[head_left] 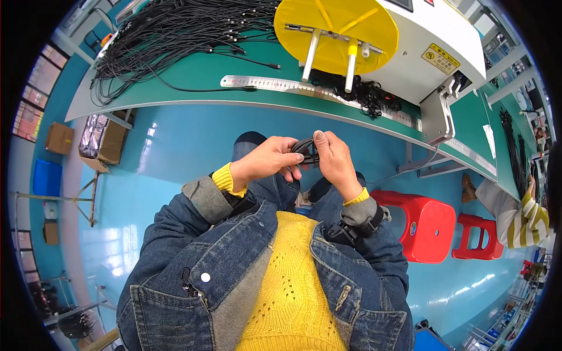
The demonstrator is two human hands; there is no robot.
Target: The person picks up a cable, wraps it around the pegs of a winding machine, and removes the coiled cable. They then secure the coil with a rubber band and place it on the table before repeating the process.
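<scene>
Both of my hands meet above my lap and grip a small coiled black cable [306,150]. My left hand [268,160] closes on the coil from the left, fingers wrapped under it. My right hand [335,159] pinches it from the right, thumb on top. Most of the coil is hidden between the fingers. In front of me runs a green workbench [193,73] with a long steel ruler [275,84] lying on it.
A heap of black cables [170,29] covers the bench's left end. A white machine with a yellow disc [333,29] stands at the right. Red stools [424,225] sit on the blue floor at my right, near a seated person's striped sleeve [524,225]. Cardboard boxes [96,140] lie at the left.
</scene>
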